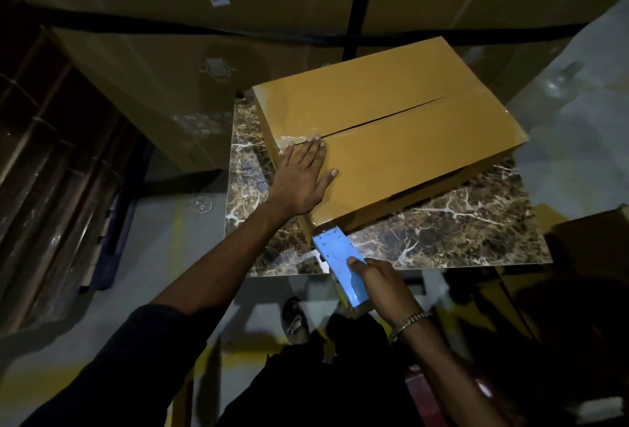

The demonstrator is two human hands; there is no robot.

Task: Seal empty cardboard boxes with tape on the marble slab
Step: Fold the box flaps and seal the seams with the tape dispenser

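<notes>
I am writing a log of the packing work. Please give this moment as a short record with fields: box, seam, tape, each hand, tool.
box: cardboard box, flaps closed, on marble slab
seam: centre slit mostly untaped
tape: clear tape at the seam's left end
left hand: left hand flat, fingers pressing the tape end
right hand: right hand grips blue tape dispenser
tool: dispenser at the box's near corner
</notes>
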